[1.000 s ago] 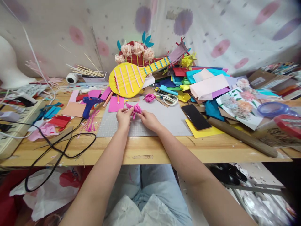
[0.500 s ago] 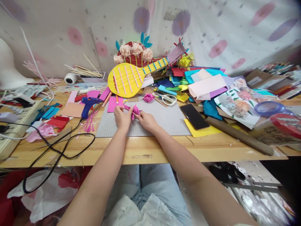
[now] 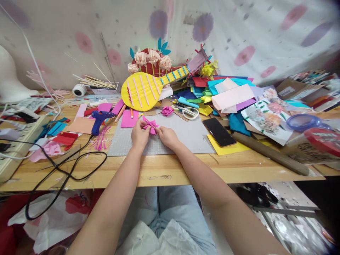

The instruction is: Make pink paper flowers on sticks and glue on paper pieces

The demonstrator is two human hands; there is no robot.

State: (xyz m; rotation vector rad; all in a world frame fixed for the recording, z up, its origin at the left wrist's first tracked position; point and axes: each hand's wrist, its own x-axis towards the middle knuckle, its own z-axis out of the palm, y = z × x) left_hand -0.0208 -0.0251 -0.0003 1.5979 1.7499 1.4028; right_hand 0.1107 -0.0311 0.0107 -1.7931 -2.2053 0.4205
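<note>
The pink paper flower (image 3: pixel 151 124) is between your two hands, over the grey mat (image 3: pixel 186 140) at the near middle of the desk (image 3: pixel 186 163). Your left hand (image 3: pixel 139 135) pinches the flower's left side between thumb and fingers; your right hand (image 3: pixel 168 137) grips its right edge at the fingertips. Whether its underside touches the mat you can't tell from here.

Just beyond your hands lies a second pink flower (image 3: pixel 167 111) (much the same colour as yours), with white-handled scissors (image 3: pixel 190 113) to its right. A pink paper square (image 3: pixel 129 119) lies left of that flower, partly on the mat. Farther left you have a blue glue gun (image 3: pixel 98 123), its black cord (image 3: pixel 69 172) looping over the desk's near edge. On the far side a yellow paper guitar (image 3: pixel 140 91) leans, neck to the right. To your right, a dark phone (image 3: pixel 219 131) lies partly on a yellow sheet (image 3: pixel 225 148), near a wooden stick (image 3: pixel 271 154).
</note>
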